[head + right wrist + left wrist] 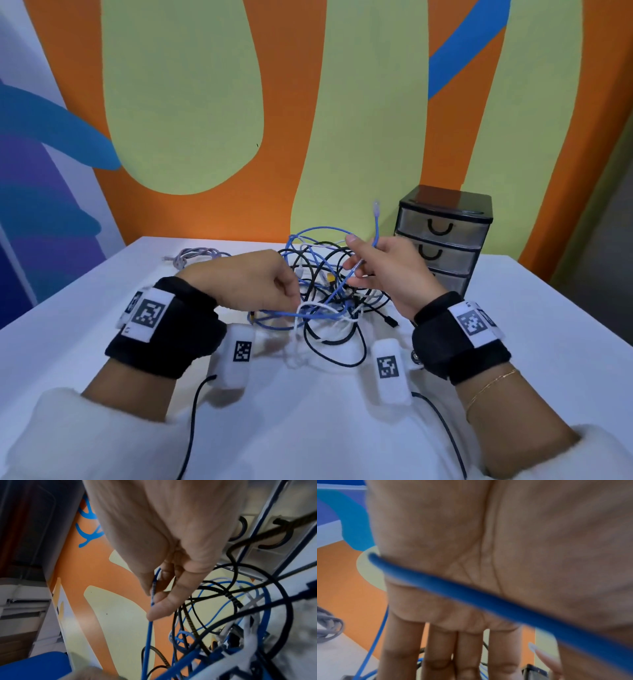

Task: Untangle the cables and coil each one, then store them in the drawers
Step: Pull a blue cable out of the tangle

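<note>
The tangle [329,294] of blue, black and white cables lies mid-surface, between the two hands. A blue cable [376,228] rises out of it, its clear plug standing above the right hand [387,270], whose grip pinches that cable between thumb and fingers, the other fingers loosely spread. The left hand [253,281] hangs just left of the tangle with fingers curled down toward a white strand; the head view hides whether they pinch it, while the left wrist view shows straight fingers [402,649] and a blue cable crossing the palm, so its grip cannot be told. The surface [513,342] is white and stands against a wall [191,102] painted orange, pale green and blue. The drawers [445,236], three, all closed, stand at the back right, just behind the right hand. A grey coil [197,257] lies at the back left, apart from the tangle.
</note>
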